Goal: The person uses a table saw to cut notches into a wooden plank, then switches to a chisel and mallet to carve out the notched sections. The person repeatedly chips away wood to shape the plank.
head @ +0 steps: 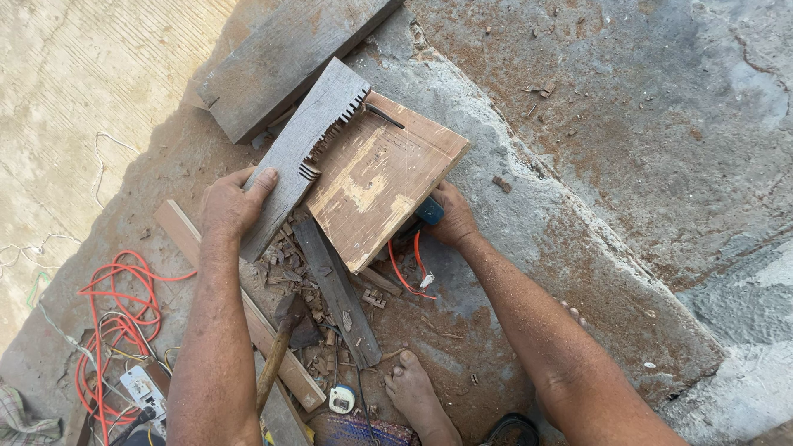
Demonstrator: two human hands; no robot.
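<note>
My left hand (233,202) grips the edge of a grey weathered board (301,153) whose right side is cut into a row of comb-like notches. That board leans against a square plywood plate (382,173) with worn pale patches. Under the plate's right corner, my right hand (450,216) holds a blue power tool (428,211) that the plate mostly hides; an orange cord (405,264) runs from it. A dark metal bar (384,116) lies on the plate's upper edge.
A thick grey plank (281,58) lies at the top. Dark and pale wood strips (334,289), wood chips, a hammer (277,347), a tape measure (341,399), coiled orange cable (116,322) and a white power strip (142,388) surround my bare foot (417,396). A raised concrete step (578,248) runs right.
</note>
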